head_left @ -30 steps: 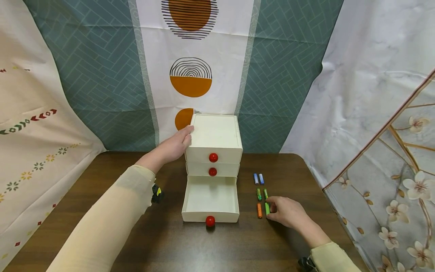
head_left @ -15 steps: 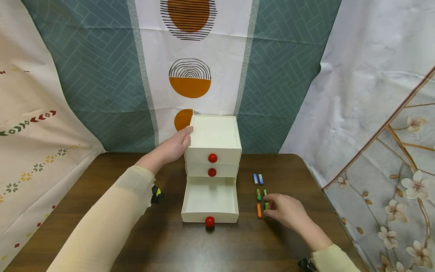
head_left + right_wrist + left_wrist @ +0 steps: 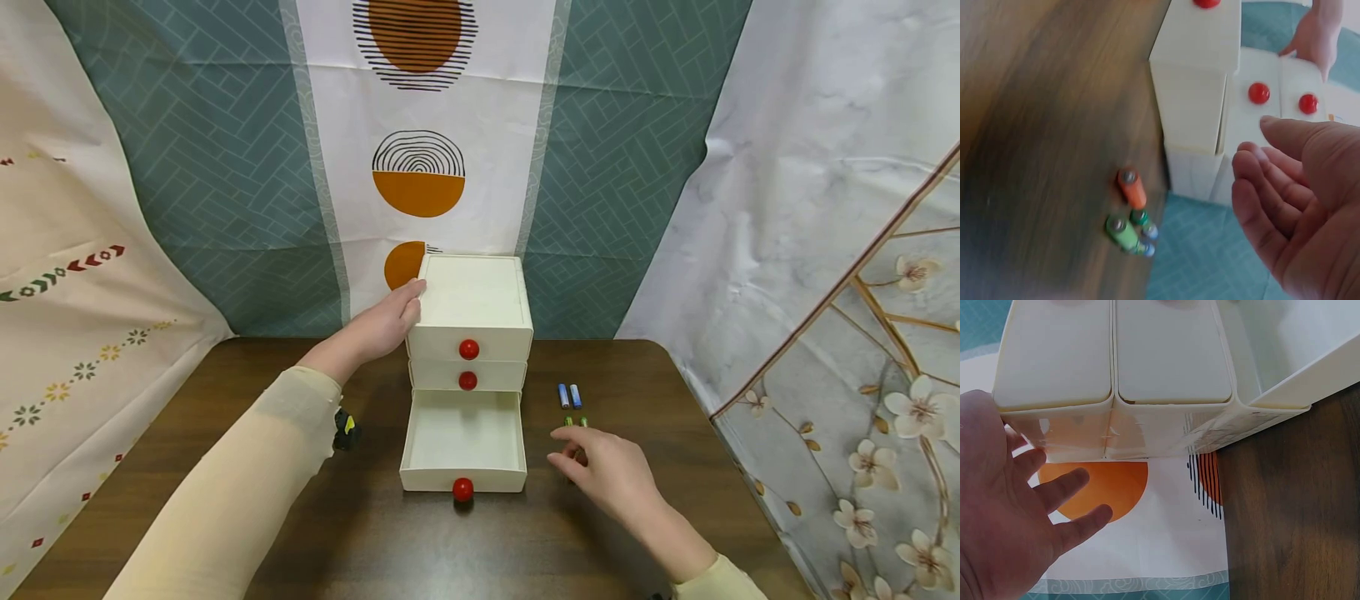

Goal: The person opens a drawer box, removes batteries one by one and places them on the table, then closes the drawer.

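Observation:
A white three-tier drawer unit point(image 3: 474, 292) stands on the table, its bottom drawer point(image 3: 467, 429) pulled out with nothing inside. My left hand point(image 3: 382, 321) rests against the unit's upper left side, fingers extended and spread in the left wrist view. My right hand point(image 3: 611, 471) hovers right of the drawer, above the batteries, fingers loosely bent with nothing between them. In the right wrist view, an orange battery point(image 3: 1132, 189) and a light green battery point(image 3: 1122, 232) stay on the table below it; the head view hides them behind the hand.
Two blue batteries point(image 3: 570, 396) lie farther back, right of the unit. The tops of two green batteries point(image 3: 576, 422) show just beyond the right hand. Red ball knobs point(image 3: 463, 490) stick out from the drawer fronts. Patterned cloths point(image 3: 637, 167) hang behind and beside the table.
My right hand has come away from the light green battery and moved left, over the orange one. The left hand stays against the drawer unit.

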`<action>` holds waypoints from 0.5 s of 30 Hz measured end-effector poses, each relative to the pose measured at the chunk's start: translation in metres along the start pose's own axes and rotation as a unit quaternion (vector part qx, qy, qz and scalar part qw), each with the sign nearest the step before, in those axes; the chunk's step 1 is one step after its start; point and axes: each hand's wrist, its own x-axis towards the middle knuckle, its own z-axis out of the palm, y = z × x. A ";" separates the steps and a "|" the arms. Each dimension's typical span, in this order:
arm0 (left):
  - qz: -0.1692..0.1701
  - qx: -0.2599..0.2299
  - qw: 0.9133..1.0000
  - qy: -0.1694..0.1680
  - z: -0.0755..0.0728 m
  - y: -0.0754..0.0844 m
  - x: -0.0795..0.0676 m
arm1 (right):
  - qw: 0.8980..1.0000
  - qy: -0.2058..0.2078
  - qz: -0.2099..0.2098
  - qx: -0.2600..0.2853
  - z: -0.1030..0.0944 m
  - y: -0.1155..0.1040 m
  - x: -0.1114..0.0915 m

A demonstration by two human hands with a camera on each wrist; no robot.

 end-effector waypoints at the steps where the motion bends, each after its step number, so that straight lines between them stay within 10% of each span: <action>1: 0.000 0.000 1.000 0.000 0.000 0.000 0.000 | 1.000 0.007 -0.010 0.003 0.001 -0.003 -0.001; 15: -0.003 -0.004 1.000 0.001 0.000 0.002 -0.002 | 0.989 0.050 -0.128 0.051 0.015 -0.031 -0.005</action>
